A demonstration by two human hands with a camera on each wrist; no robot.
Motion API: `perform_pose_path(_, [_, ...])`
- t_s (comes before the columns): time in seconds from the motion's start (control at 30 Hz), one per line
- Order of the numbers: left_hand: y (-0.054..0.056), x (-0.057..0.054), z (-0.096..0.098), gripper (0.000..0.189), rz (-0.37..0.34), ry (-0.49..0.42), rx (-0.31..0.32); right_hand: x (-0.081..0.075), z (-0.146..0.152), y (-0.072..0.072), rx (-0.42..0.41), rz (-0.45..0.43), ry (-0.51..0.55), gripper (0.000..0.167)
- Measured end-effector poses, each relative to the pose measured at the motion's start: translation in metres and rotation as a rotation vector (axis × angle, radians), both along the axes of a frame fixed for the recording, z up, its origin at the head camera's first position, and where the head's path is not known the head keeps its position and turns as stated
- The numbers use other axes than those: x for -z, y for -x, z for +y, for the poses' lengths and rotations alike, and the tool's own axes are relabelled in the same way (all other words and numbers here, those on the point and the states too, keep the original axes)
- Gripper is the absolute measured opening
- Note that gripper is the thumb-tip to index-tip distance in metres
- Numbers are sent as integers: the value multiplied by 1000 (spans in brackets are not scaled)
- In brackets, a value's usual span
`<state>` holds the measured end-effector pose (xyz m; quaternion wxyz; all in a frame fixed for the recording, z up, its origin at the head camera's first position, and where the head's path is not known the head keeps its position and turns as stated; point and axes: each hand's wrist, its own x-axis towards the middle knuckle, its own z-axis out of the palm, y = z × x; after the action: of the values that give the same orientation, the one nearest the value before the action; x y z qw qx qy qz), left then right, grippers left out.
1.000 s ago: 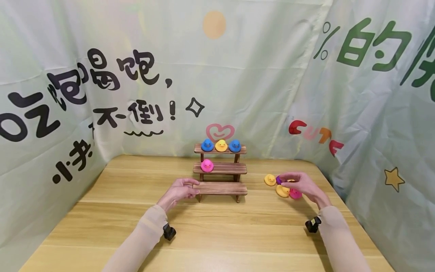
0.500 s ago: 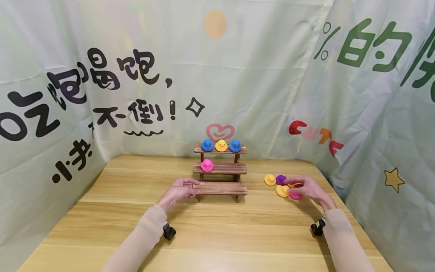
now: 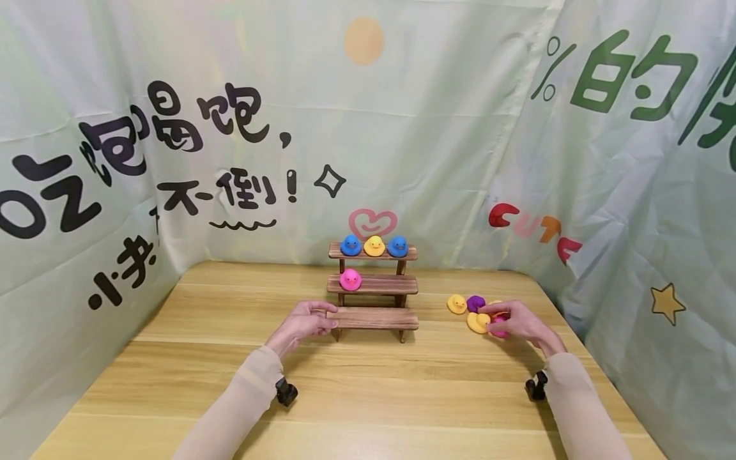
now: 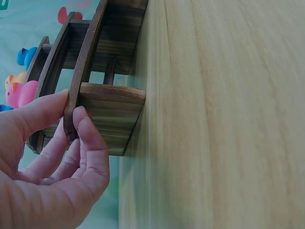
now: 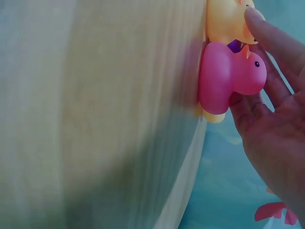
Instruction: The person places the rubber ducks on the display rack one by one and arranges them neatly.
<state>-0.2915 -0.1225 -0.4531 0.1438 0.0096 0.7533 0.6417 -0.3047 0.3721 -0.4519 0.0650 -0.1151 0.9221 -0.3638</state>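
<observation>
A three-step wooden stand (image 3: 374,317) sits at the table's middle back. Its top step carries two blue ducks (image 3: 351,245) and a yellow one (image 3: 374,246); a pink duck (image 3: 349,280) is on the middle step. My left hand (image 3: 305,322) pinches the left end of the bottom step (image 4: 112,114) between thumb and fingers (image 4: 88,133). To the right, my right hand (image 3: 506,319) lies over a loose pink duck (image 5: 224,76) on the table, fingers curled round its head. Two yellow ducks (image 3: 457,304) (image 3: 477,322) and a purple duck (image 3: 475,303) lie beside it.
The light wooden table (image 3: 368,396) is walled by a printed pale-green cloth (image 3: 172,160) at the back and both sides. Another yellow duck (image 5: 226,21) touches the pink one in the right wrist view. A small black camera (image 3: 285,391) is strapped at each wrist.
My right hand has dropped and drawn back from the purple duck onto the loose pink duck, fingers closing round it. The left hand and the stand have not moved.
</observation>
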Motion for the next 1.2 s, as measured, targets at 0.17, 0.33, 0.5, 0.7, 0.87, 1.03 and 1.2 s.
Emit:
perform_pose_path(0.17, [0, 1, -1, 36, 14, 7, 6, 0, -1, 0, 6, -14, -10, 43])
perform_pose_path(0.33, [0, 1, -2, 36, 11, 14, 1, -1, -2, 0, 8, 0, -19, 43])
perform_pose_path(0.5, [0, 1, -1, 36, 8, 16, 5, -2, -2, -1, 16, 30, 16, 48])
perform_pose_path(0.7, [0, 0, -2, 36, 5, 24, 2, -9, -4, -3, 31, 43, 77, 53])
perform_pose_path(0.87, [1, -1, -1, 36, 0, 25, -4, -15, -9, -4, 31, 49, 138, 53])
perform_pose_path(1.03, [1, -1, 0, 36, 2, 17, 1, -15, -17, -4, 22, 57, 224, 49])
perform_pose_path(1.2, [1, 1, 0, 34, 4, 12, 4, -14, -26, -4, 31, 89, 271, 49])
